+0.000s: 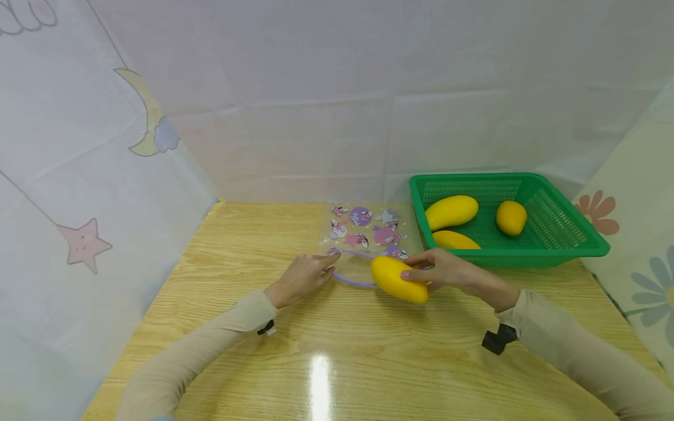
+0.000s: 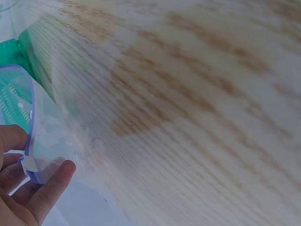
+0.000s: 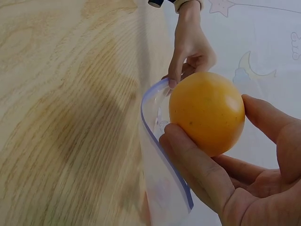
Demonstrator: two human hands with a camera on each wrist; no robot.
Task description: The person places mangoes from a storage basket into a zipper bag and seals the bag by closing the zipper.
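Observation:
A clear zip bag [image 1: 363,231] printed with cartoon figures lies on the table, its purple-edged mouth spread apart. My left hand [image 1: 305,277] pinches the left end of that mouth, beside a white slider [image 2: 29,164] in the left wrist view. My right hand [image 1: 444,271] grips a yellow mango [image 1: 398,279], probably a toy, between thumb and fingers. The mango is held just at the bag's opening, over its right part. In the right wrist view the mango [image 3: 207,113] shows end-on, and the bag's purple rim [image 3: 157,136] runs beside the fingers.
A green plastic basket [image 1: 574,234] stands at the back right. Inside it lie a long yellow mango [image 1: 453,211], another yellow one [image 1: 455,240] partly behind the near wall, and a rounder orange-yellow fruit [image 1: 511,218]. Printed cloth [image 1: 316,117] walls the table's back and sides.

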